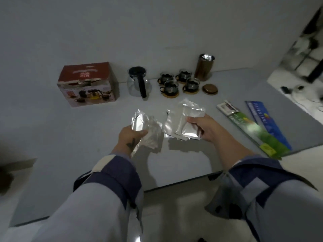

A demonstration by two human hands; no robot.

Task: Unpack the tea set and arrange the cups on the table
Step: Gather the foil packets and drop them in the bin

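Cups (178, 82) are sitting in a tight cluster of four on round coasters in the upper middle of the frame, at the far edge of the desk (87, 130), between the glass teapot (139, 84) on their left and the brown canister (204, 67) with its loose lid (209, 89) on their right. Further left, the red tea-set box (87, 84) is standing with its flap torn open. Both hands are working lower in the frame, well short of the cups: the left hand (130, 137) is pinching a crumpled silvery foil wrapper (148, 130), and the right hand (202, 126) is gripping a fanned bundle of flat foil pouches (185, 119) between thumb and fingers. The cups are lying up and slightly right of the hands, so the right hand is looking the nearer one for any reach toward them, though it would first need to put down its pouches. Two long printed cartons (258, 130) are lying diagonally at the right of the frame.
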